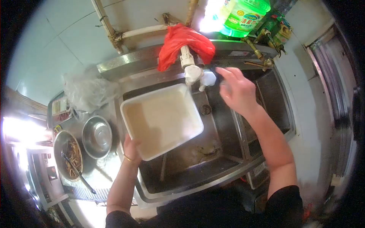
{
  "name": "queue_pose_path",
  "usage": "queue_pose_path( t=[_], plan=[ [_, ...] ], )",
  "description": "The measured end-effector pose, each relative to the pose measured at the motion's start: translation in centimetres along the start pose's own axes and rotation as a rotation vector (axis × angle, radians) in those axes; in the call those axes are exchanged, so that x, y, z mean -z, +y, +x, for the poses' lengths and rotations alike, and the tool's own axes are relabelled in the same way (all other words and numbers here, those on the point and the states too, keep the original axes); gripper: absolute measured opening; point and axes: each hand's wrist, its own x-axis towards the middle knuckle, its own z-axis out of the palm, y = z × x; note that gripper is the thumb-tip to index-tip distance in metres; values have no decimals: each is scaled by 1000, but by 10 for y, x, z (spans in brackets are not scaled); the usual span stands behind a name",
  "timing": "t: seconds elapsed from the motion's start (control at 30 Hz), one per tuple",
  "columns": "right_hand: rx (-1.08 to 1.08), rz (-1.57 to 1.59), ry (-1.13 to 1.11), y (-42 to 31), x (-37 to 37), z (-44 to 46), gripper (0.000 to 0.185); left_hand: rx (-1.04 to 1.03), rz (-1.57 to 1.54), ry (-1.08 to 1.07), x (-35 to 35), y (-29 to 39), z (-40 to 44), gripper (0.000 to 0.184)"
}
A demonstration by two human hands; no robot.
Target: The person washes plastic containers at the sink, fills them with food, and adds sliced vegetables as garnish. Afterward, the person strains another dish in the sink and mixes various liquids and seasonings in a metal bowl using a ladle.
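Note:
My left hand [132,148] grips the near left edge of a white rectangular plastic basin [200,131], which is held over a sink [194,167]. Inside the basin is a pale, cloudy surface that looks like liquid. A white plastic tap [193,74] reaches over the basin's far right corner; whether water runs from it is hard to see. Just right of the white tap handle [208,79], my right hand [239,91] is raised with fingers apart, holding nothing. Its fingertips are close to the handle, and I see no clear contact.
A red plastic bag [182,43] drapes over the tap pipe. Behind the sink stands a green detergent bottle [245,19]. At left are a metal bowl [97,136], another bowl [61,142] with brown strips and a black-handled utensil, and a clear plastic bag [89,93]. A second sink compartment [272,95] lies right.

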Motion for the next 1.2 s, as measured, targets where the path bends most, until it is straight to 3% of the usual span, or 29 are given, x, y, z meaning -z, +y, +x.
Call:
queue_pose_path(
  t=[0.1,0.2,0.23,0.33,0.37,0.47,0.57,0.67,0.7,0.8,0.87,1.03,1.13,1.2],
  plan=[
    [157,-150,-175,-29,2,32,55,-159,88,-7,-24,18,-1,43],
    [190,-343,-408,-42,3,50,59,-260,47,-42,-27,32,-4,42],
    [147,-268,-421,-43,4,53,55,-277,19,-47,-24,36,-6,42],
    [50,-54,-236,-49,19,53,43,-244,-59,-42,-10,45,-21,40],
    [59,4,-227,-53,20,45,40,-201,-87,51,-3,40,-25,40],
    [381,113,-355,-68,-11,8,32,-91,-161,9,17,19,-40,41],
    [357,16,-546,-75,-62,-20,28,-71,-202,12,3,5,-54,41],
    [586,15,-260,-54,-117,-21,25,-57,-195,7,-16,2,-67,43],
    [607,-115,-265,-44,-140,-34,33,-81,-185,6,-21,3,-70,43],
    [417,-210,-255,-33,-159,-69,38,-136,-111,47,-34,13,-77,49],
    [379,-223,-402,-39,-158,-82,42,-213,49,47,-40,16,-75,50],
    [148,20,-754,-54,-154,-122,38,-269,13,123,-54,22,-61,62],
    [-243,115,-909,-64,-167,-122,36,-371,58,102,-54,17,-50,60],
    [-333,217,-938,-75,-164,-121,38,-402,28,74,-59,15,-48,54]
  ],
)
